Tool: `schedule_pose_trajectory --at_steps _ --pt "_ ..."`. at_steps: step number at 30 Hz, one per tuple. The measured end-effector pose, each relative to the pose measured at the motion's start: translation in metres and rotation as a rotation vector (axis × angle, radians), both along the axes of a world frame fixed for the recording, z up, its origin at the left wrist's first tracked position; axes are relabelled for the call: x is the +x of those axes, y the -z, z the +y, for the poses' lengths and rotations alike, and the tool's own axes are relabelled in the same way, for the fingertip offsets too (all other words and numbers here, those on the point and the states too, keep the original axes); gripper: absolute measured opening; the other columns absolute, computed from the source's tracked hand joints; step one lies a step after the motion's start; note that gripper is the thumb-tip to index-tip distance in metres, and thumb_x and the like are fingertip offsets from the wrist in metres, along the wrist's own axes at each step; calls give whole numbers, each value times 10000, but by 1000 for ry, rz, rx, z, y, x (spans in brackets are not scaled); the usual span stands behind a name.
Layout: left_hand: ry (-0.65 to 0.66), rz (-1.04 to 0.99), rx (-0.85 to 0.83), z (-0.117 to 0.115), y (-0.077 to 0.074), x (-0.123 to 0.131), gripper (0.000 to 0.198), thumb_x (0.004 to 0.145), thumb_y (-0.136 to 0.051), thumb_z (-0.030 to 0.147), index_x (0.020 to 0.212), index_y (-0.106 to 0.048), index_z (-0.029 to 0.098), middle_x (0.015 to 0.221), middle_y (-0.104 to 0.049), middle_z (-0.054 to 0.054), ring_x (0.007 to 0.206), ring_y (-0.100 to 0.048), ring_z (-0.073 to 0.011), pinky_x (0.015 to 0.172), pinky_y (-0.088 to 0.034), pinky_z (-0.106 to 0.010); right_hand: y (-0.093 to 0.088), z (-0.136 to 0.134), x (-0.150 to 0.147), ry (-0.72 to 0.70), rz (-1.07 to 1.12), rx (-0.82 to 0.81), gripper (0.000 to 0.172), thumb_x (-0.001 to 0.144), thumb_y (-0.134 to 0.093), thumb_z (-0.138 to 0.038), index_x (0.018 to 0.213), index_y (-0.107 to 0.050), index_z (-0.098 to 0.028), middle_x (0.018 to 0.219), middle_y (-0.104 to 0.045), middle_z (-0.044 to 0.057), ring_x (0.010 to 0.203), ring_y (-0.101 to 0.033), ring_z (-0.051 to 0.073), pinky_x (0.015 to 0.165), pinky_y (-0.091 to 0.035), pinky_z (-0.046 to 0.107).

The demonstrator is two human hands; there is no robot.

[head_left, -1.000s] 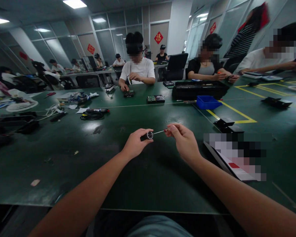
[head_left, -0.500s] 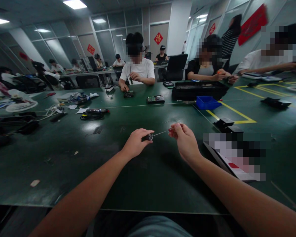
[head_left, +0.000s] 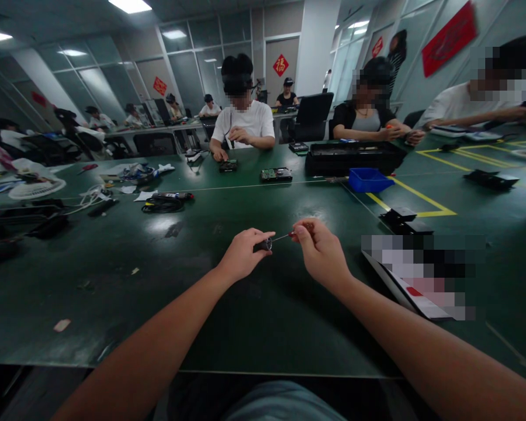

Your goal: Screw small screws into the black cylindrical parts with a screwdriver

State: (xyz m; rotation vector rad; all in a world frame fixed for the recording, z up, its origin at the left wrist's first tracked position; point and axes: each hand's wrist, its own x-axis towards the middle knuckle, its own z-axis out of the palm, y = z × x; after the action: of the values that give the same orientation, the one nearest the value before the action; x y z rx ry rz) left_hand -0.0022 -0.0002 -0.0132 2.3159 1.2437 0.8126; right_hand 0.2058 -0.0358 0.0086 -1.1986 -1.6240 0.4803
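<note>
Above the green table (head_left: pixel 166 316), my left hand (head_left: pixel 242 252) is closed around a small dark cylindrical part (head_left: pixel 265 244), its round end facing right. Most of that part is hidden by my fingers. My right hand (head_left: pixel 319 248) pinches the reddish handle of a screwdriver (head_left: pixel 282 237). The thin metal shaft points left, its tip at the round end of the part; how deep the tip sits I cannot make out.
To the right lies a white box or booklet (head_left: pixel 394 286), partly blurred, with black brackets (head_left: pixel 405 222) behind it. Farther back are a blue bin (head_left: pixel 370 179), a long black tray (head_left: pixel 355 158) and a circuit board (head_left: pixel 276 174). A coiled black cable (head_left: pixel 166 202) lies left. Co-workers sit opposite.
My right hand has shifted slightly left with the screwdriver, and its fingers have turned around the handle. Less of the shaft shows between my hands. My left hand has stayed nearly still.
</note>
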Motion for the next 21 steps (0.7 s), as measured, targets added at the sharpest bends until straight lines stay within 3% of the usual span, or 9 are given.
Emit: schedule_pose_trajectory --at_steps 6,15,21 --pt "-19 68 -50 3 0 -1 473 875 -716 213 1339 -649 274 1140 -648 -65 1084 -593 -236 987 -450 -405 1 2 1 64 -98 32 180 999 -466 -343 949 -588 -220 814 -699 38 756 -669 207 708 -454 334" --pt "-39 69 -85 3 1 -1 446 880 -700 237 1322 -656 275 1159 -642 -68 1097 -593 -250 989 -446 -409 -2 -1 1 91 -49 29 195 1007 -465 -355 954 -596 -220 816 -693 39 763 -668 207 693 -452 323" --pt "-112 -10 -94 0 -7 0 337 873 -708 273 1201 -665 209 1146 -646 -81 1053 -605 -251 944 -473 -400 -1 1 1 96 -9 46 216 1013 -464 -374 970 -607 -218 837 -700 42 787 -676 211 717 -470 339"
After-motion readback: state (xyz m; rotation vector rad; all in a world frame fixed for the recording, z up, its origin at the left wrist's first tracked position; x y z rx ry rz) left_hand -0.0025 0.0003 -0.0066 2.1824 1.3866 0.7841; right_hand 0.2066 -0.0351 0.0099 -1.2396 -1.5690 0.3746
